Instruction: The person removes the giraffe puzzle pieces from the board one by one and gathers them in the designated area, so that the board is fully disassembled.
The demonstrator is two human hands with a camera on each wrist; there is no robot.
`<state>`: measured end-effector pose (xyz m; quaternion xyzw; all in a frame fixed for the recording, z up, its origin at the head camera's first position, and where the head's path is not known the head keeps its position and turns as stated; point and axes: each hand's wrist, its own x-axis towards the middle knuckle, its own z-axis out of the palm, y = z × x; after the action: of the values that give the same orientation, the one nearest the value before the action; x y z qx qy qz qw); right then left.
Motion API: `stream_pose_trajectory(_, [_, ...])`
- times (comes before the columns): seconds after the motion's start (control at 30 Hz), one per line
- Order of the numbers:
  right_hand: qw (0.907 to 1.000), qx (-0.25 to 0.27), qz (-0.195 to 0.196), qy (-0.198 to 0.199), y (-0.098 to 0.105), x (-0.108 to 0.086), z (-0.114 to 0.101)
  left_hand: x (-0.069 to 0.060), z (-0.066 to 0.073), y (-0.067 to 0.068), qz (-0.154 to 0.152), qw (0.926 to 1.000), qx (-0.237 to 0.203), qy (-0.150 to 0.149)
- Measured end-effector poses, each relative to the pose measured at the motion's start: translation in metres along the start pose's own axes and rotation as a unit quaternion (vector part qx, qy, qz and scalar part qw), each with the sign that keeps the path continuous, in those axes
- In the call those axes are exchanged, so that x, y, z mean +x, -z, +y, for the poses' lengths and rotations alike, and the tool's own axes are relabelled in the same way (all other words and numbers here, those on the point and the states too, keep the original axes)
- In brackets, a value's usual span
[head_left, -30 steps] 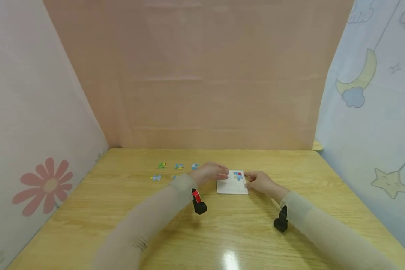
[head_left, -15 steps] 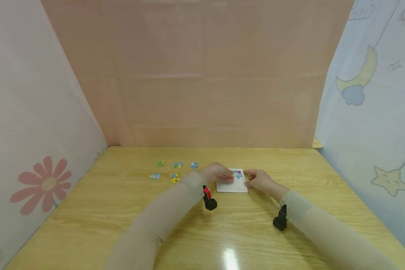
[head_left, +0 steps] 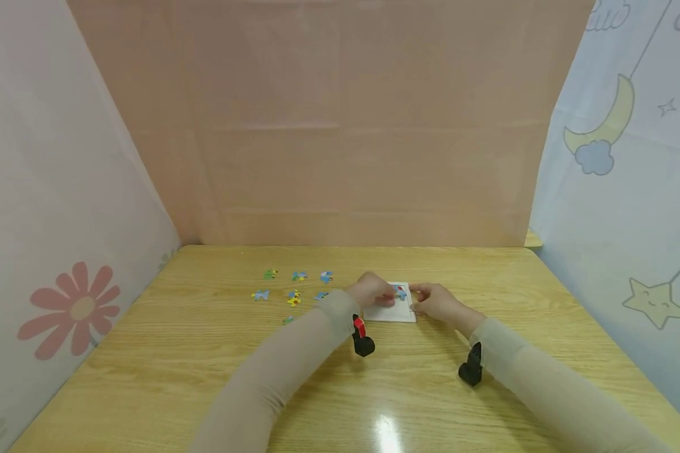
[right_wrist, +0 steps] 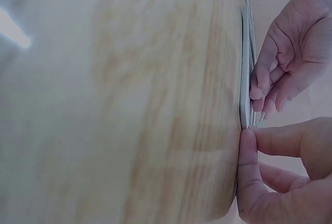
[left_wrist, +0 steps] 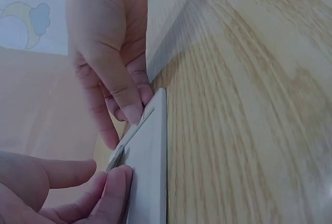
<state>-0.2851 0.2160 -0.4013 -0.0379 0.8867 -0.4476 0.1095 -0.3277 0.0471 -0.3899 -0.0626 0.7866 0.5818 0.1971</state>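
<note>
A white square puzzle tray (head_left: 390, 313) lies flat on the table. In its upper right part is a blue jigsaw piece (head_left: 402, 293) with a red spot. My left hand (head_left: 372, 289) reaches over the tray and pinches that piece; in the left wrist view the thin piece (left_wrist: 117, 157) stands tilted between thumb and finger, one edge near the tray's rim. At the tray's right side, my right hand (head_left: 439, 304) grips the edge between thumb and fingers, as the right wrist view also shows. The left hand partly covers the piece and the tray's left side.
Several loose jigsaw pieces lie left of the tray, among them a green one (head_left: 270, 274), a light-blue one (head_left: 260, 294) and a yellow one (head_left: 294, 297). A pinkish-brown backdrop (head_left: 340, 126) rises behind the wooden table (head_left: 487, 270), with patterned sheets at both sides.
My left hand has moved right over the tray to the blue piece, which has gone from lying flat to tilted. The right hand has stayed at the tray's edge.
</note>
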Motion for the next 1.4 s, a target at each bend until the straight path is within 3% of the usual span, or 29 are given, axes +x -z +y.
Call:
stream_pose_trajectory(0.13, [1.0000, 0.002, -0.001, 0.002, 0.000, 0.003, 0.003, 0.012, 0.001, -0.010, 0.052, 0.9981, 0.029, 0.015])
stream_pose_trajectory(0.27, [0.9999, 0.011, -0.006, 0.002, -0.003, 0.005, 0.005, 0.023, -0.002, -0.014, 0.072, 0.9970, 0.025, 0.016])
stream_pose_trajectory(0.37, [0.9999, 0.012, -0.008, -0.005, -0.005, 0.005, 0.005, 0.024, -0.007, -0.013, 0.071, 0.9972, 0.025, 0.004])
stream_pose_trajectory(0.6, [1.0000, -0.005, -0.002, 0.004, -0.005, 0.003, 0.000, 0.018, -0.009, -0.005, 0.067, 0.9953, 0.042, -0.055])
stream_pose_trajectory(0.73, [1.0000, -0.009, 0.001, 0.003, -0.003, 0.003, 0.000, 0.015, -0.004, -0.001, 0.064, 0.9966, 0.022, -0.047])
stream_pose_trajectory(0.9, [0.9999, -0.010, 0.005, -0.006, -0.004, 0.008, 0.003, 0.001, 0.000, 0.005, 0.067, 0.9969, -0.021, -0.034])
stream_pose_trajectory(1.03, [1.0000, -0.003, 0.002, -0.008, -0.005, 0.007, 0.002, -0.009, 0.000, 0.012, 0.058, 0.9967, -0.037, -0.045])
stream_pose_trajectory(1.4, [1.0000, 0.006, 0.003, 0.000, -0.005, 0.006, 0.001, -0.011, -0.012, 0.048, 0.030, 0.9958, -0.028, -0.082])
